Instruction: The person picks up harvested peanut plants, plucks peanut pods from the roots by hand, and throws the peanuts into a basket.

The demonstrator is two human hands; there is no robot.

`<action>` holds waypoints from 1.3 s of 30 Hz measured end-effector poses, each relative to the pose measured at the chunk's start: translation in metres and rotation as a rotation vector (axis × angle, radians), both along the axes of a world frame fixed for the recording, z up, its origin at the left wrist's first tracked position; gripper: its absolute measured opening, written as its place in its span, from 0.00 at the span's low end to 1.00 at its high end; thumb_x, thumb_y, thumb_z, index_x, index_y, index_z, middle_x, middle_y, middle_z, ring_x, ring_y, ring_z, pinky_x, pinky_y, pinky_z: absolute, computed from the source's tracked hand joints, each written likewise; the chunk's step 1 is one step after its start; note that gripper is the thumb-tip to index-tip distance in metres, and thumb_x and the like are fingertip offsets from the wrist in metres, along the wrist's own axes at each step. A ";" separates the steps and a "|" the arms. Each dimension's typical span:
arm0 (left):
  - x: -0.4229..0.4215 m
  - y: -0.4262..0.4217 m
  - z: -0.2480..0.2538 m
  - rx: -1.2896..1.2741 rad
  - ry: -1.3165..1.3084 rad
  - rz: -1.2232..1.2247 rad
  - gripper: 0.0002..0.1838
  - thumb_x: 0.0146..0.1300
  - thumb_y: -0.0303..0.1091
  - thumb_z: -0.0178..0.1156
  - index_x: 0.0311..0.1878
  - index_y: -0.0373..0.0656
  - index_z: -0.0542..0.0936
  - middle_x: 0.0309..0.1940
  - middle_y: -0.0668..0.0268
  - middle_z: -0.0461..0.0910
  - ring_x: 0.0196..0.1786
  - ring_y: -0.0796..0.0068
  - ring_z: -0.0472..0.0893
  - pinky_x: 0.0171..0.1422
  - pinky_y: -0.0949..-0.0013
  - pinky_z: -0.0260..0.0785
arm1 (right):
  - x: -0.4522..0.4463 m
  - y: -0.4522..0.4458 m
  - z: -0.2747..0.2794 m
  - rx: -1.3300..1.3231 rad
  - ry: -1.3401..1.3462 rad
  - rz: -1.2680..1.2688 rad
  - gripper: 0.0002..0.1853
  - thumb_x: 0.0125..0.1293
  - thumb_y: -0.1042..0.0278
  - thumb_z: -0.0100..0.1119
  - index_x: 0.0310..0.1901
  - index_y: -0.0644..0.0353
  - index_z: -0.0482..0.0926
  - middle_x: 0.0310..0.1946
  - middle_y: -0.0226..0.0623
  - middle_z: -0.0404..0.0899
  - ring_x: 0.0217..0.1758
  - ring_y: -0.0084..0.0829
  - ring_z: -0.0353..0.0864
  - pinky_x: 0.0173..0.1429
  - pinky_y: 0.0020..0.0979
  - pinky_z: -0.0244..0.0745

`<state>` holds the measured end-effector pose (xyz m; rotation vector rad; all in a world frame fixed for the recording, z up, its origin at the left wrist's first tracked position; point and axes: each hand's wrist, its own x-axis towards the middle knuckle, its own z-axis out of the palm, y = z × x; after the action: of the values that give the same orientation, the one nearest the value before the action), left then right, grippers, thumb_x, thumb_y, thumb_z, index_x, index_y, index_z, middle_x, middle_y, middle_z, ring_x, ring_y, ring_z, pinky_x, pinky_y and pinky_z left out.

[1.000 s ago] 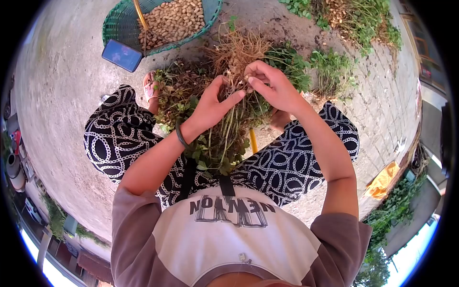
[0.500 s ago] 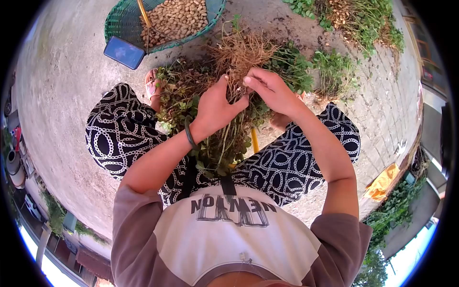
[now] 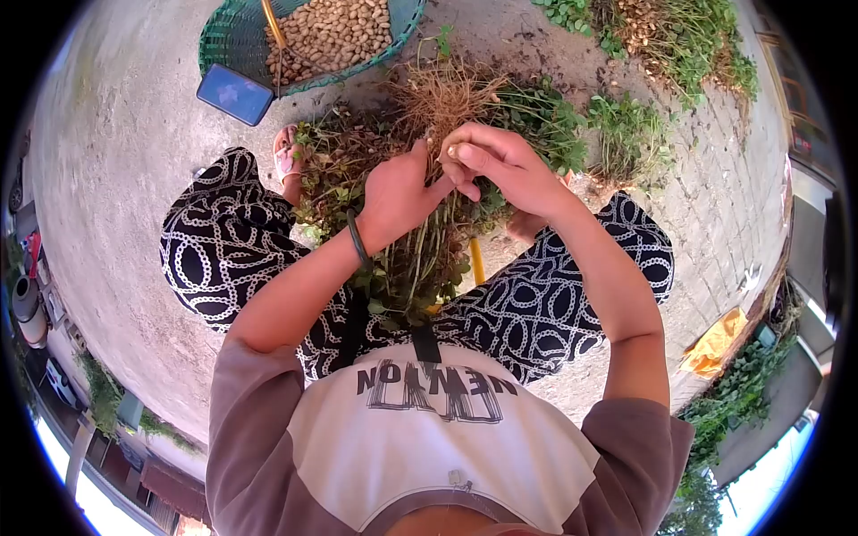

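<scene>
My left hand (image 3: 396, 195) is closed round the stems of a bunch of peanut plants (image 3: 427, 255), just below their roots. The brown, thread-like roots (image 3: 444, 94) spread away from me, and the green leafy ends hang toward my lap. Close against the left fingers, my right hand (image 3: 503, 170) is closed in a pinch beside the roots. A small pale peanut (image 3: 454, 151) shows between its thumb and forefinger. The right fingers partly cover the upper stems.
Beyond the plants stands a green woven basket (image 3: 214, 40) holding many peanuts (image 3: 335, 36). A phone (image 3: 234, 94) rests at its near rim. More pulled peanut plants (image 3: 693, 54) lie at the upper right. A yellow cloth or bag (image 3: 715, 343) is on the concrete at right.
My right hand has shifted a little left and down, closer to the left hand, and its fingers have curled in. My left hand keeps its hold on the bunch.
</scene>
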<state>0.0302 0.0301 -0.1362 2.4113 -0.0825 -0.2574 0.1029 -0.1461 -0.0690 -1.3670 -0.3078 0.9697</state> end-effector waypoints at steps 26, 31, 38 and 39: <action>0.008 0.024 -0.022 -0.865 0.266 0.311 0.19 0.66 0.35 0.62 0.56 0.35 0.76 0.48 0.63 0.82 0.49 0.78 0.77 0.57 0.69 0.68 | 0.014 0.028 -0.017 -0.654 -0.633 0.074 0.11 0.63 0.60 0.67 0.37 0.60 0.81 0.26 0.32 0.80 0.28 0.26 0.77 0.37 0.29 0.74; 0.007 0.022 -0.027 -0.881 0.248 0.326 0.18 0.65 0.37 0.63 0.53 0.35 0.77 0.47 0.63 0.81 0.49 0.78 0.76 0.56 0.69 0.68 | 0.004 0.022 -0.048 -0.611 -0.718 0.033 0.09 0.68 0.61 0.60 0.40 0.59 0.78 0.31 0.36 0.80 0.32 0.35 0.80 0.38 0.35 0.75; 0.005 0.020 -0.033 -0.564 0.226 0.244 0.21 0.63 0.43 0.64 0.49 0.35 0.78 0.35 0.56 0.82 0.38 0.66 0.81 0.46 0.64 0.71 | -0.004 0.015 -0.051 -0.723 -0.912 0.118 0.08 0.69 0.63 0.54 0.42 0.59 0.75 0.37 0.39 0.78 0.39 0.46 0.81 0.41 0.44 0.75; 0.008 0.024 -0.032 -0.424 0.264 0.248 0.22 0.62 0.46 0.64 0.48 0.35 0.78 0.33 0.55 0.82 0.36 0.63 0.81 0.43 0.62 0.72 | -0.007 0.017 -0.054 -0.745 -0.949 0.117 0.09 0.69 0.63 0.54 0.41 0.60 0.74 0.37 0.40 0.78 0.39 0.46 0.81 0.42 0.44 0.75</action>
<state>0.0378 0.0538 -0.1682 1.9260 0.2566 -0.3961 0.0964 -0.1291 -0.1233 -2.4836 -0.7876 0.4548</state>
